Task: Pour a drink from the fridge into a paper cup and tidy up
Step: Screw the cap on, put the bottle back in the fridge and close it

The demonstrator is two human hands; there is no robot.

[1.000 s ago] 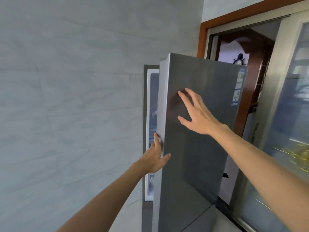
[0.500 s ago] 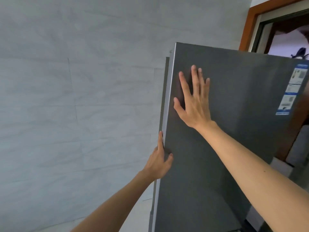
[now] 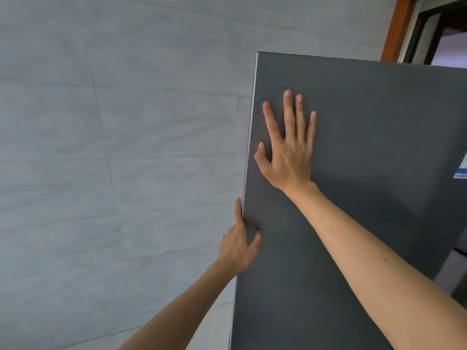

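Two bare hands are touching the fridge door [image 3: 353, 198], a flat dark grey panel that is filling the right half of the view. The right hand [image 3: 290, 152] is lying spread and flat on the panel's upper left part, palm against the metal. Its fingers [image 3: 288, 114] are reaching straight upward and the thumb is angling toward the door's left edge. The left hand [image 3: 238, 246] is sitting lower, right at that edge: one straight finger is running up along the pale edge strip while the thumb is resting on the front face. Its other fingers are hiding behind the edge, so how they are lying there cannot be told. The parts that are showing are looking straight and relaxed, not clenched round anything.

The door's left edge is standing just beside a wall [image 3: 113, 147] of pale grey tiles, which is taking up the left half. Whether the door is sitting fully home cannot be told from this angle. A blue and white sticker [image 3: 460, 173] is peeking in at the panel's right border, cut off by the view. Above the door's top right corner a reddish brown frame [image 3: 396, 26] is rising.
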